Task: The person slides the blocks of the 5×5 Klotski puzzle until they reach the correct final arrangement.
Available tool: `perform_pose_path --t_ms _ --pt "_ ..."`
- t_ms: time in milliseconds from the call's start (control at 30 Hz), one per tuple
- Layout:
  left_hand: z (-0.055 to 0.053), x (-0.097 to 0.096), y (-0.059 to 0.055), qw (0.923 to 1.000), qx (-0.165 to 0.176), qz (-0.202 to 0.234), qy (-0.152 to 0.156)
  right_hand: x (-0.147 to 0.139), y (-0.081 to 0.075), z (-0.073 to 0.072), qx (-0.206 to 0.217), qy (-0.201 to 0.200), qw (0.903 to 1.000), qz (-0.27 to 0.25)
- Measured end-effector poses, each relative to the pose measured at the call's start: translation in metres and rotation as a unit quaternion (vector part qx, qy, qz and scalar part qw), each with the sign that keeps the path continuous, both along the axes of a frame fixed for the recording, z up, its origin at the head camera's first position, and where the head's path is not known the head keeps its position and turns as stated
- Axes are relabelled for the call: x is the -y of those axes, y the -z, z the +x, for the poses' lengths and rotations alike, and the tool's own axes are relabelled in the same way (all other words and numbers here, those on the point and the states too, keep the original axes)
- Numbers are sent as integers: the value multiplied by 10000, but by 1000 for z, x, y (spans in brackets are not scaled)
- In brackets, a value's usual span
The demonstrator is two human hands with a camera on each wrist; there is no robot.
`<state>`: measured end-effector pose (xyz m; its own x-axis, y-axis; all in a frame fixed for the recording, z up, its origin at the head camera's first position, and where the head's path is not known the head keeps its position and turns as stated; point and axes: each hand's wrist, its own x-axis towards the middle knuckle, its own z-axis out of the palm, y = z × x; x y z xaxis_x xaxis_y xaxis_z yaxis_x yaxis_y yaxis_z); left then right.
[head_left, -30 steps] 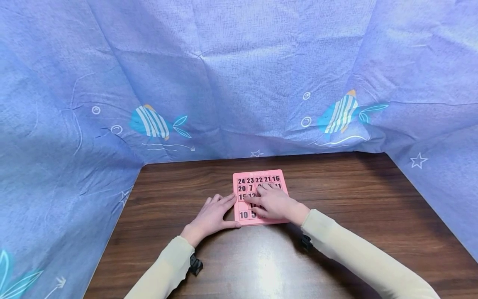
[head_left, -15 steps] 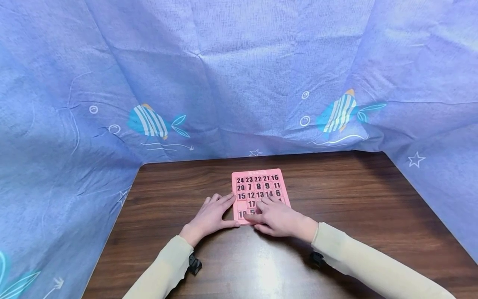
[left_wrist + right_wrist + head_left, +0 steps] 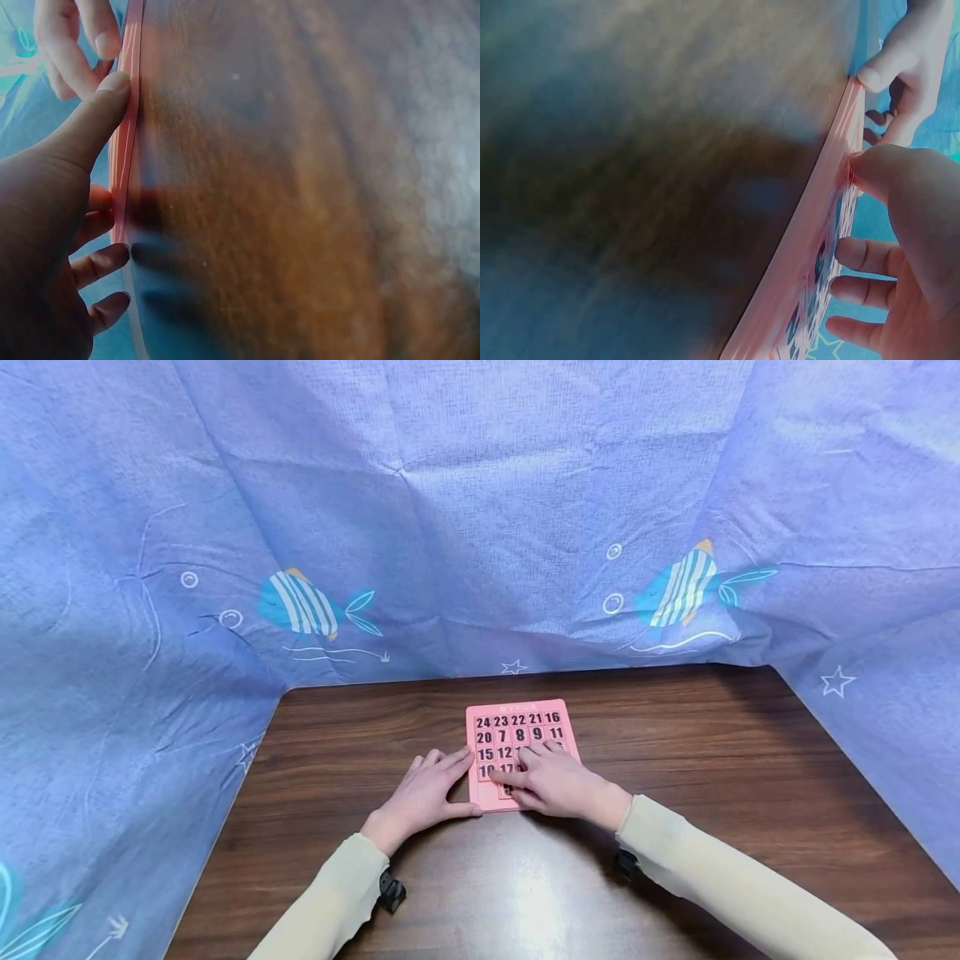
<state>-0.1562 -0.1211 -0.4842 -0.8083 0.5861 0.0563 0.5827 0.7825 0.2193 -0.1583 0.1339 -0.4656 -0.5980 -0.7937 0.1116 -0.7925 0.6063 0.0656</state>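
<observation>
A pink number slide puzzle (image 3: 517, 707) lies on the table with black-numbered square tiles. My left hand (image 3: 422, 792) rests at its left side, forefinger along the left edge and thumb at the near left corner. In the left wrist view that thumb (image 3: 112, 84) touches the puzzle's side. My right hand (image 3: 558, 783) lies over the lower right part, hiding several tiles. Its forefinger touches the 10 tile (image 3: 483, 772), which sits below 15 in the left column. The corner slot beneath 10 is bare, with the 5 tile (image 3: 507, 790) to its right. In the right wrist view the right thumb (image 3: 877, 169) bends down at the puzzle's near part.
The dark wooden table (image 3: 697, 735) reaches out on both sides of the puzzle. A blue cloth (image 3: 480, 527) printed with fish hangs behind and beside it. A black strap (image 3: 392, 891) shows beneath the left sleeve.
My right hand went from around the 15 tile down to the 10 tile, then back away from me. The 10 tile slid up one slot, baring the near left corner. The left hand stayed put.
</observation>
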Motion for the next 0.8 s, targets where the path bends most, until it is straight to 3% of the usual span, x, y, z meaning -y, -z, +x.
perform_pose_path --t_ms 200,533,800 --pt "0 0 -1 10000 -8 -16 7 0 -1 1 93 -13 9999 -46" --pt "0 1 1 9999 124 -17 7 -21 1 19 -429 -254 9981 -360" --pt "0 1 2 9998 181 -25 -70 -17 0 27 -506 -301 9975 -396"
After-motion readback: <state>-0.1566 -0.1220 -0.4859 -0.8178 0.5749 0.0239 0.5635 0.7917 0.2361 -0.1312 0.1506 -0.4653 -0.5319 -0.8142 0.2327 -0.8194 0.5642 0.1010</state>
